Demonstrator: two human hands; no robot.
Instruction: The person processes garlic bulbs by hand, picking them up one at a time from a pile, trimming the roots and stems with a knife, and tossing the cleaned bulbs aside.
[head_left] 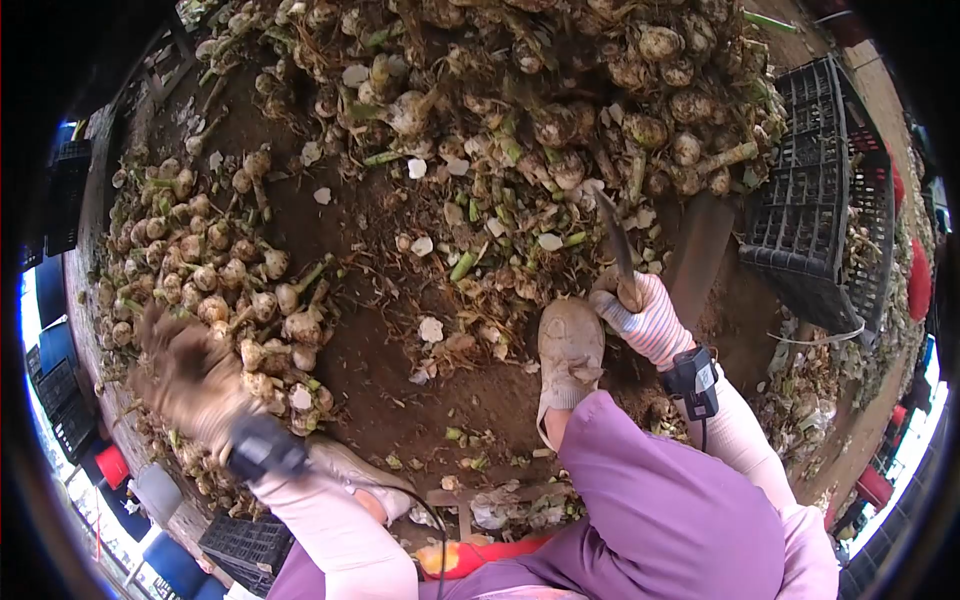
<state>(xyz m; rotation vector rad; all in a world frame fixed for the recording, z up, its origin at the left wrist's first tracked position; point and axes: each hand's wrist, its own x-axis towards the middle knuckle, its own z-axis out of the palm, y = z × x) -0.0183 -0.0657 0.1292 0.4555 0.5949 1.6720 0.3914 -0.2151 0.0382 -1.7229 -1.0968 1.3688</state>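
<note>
Right there, centre-right of the frame, the knife (618,245) points blade-up, the gloved right hand (640,315) wrapped tight round its handle, just beside a shoe (568,350). At lower left the left hand (190,375) blurs over a garlic pile (200,270); its fingers I cannot make out. Stalk scraps (500,240) litter the bare earth (380,370) between. A bigger heap (540,90) fills the top, and a black crate (820,190) hems the right edge.

Ahead garlic heap (520,90), left bulb pile (200,270), right crate (820,200), knife (617,245) beside shoe (568,350)
</note>
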